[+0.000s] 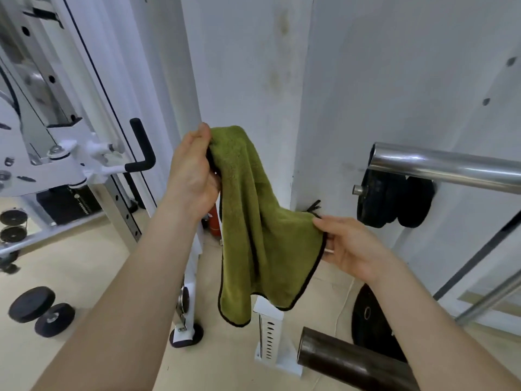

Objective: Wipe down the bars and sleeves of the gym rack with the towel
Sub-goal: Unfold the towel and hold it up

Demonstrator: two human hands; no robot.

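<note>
Our left hand (194, 176) pinches the green towel (253, 227) at its top, our right hand (352, 249) its side edge; hanging between them, it wants folding into a pad before the chrome sleeve (439, 165)

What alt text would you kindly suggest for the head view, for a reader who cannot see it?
A person holds up a green towel: the left hand grips its top, the right hand pinches a lower corner. A chrome bar sleeve reaches in from the right, untouched.
</note>
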